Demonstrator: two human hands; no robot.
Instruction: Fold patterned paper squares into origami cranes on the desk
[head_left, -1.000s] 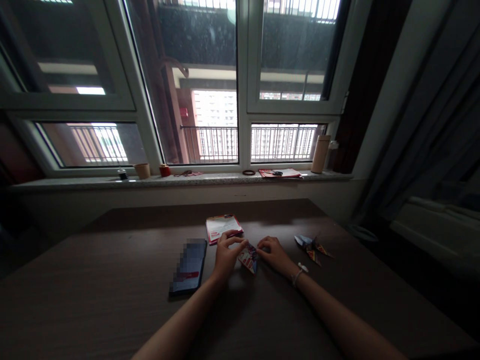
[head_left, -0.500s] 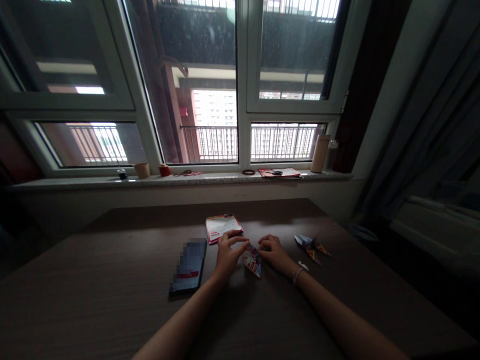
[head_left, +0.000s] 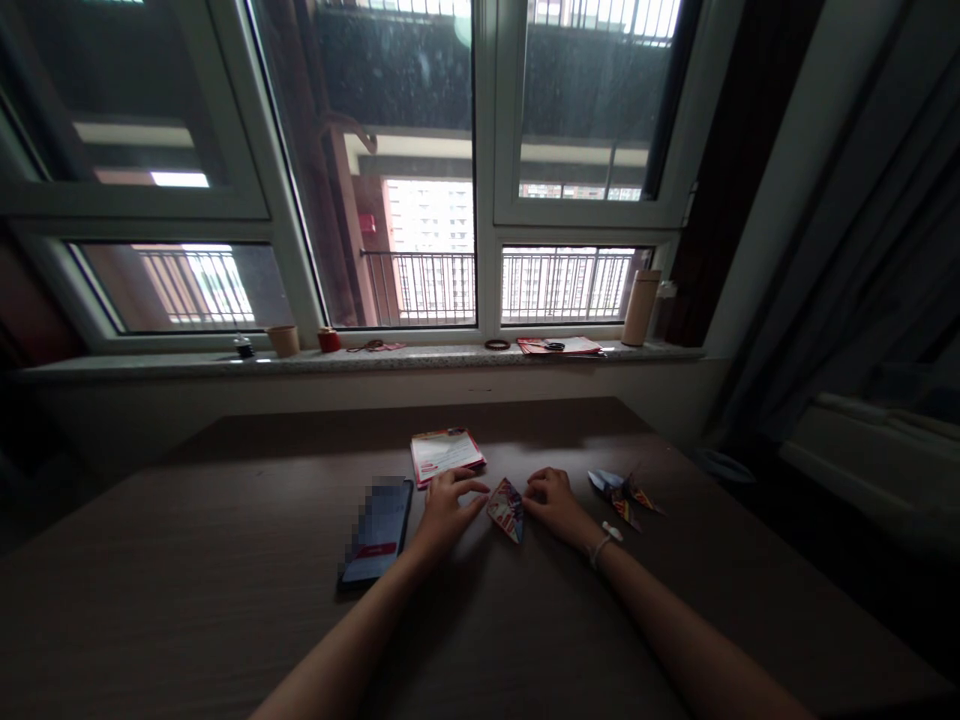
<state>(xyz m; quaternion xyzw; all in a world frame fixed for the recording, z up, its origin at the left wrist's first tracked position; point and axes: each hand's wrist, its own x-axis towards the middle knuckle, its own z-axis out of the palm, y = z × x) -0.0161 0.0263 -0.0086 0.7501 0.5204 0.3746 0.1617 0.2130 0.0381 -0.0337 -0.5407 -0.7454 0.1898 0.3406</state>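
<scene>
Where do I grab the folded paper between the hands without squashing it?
Lightly pinch the folded paper by its sides, probably from left and right: its near end narrows to a point, and the left hand and right hand flank it.

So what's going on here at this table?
A person's two bare hands flank a small folded paper on the dark table. The left hand is beside it with thumb and fingers parted; the right hand has curled fingers at its other edge, though whether they grip it is unclear. A phone lies left of the left hand, a stack of sheets just beyond that hand, and another folded piece to the right.
</scene>
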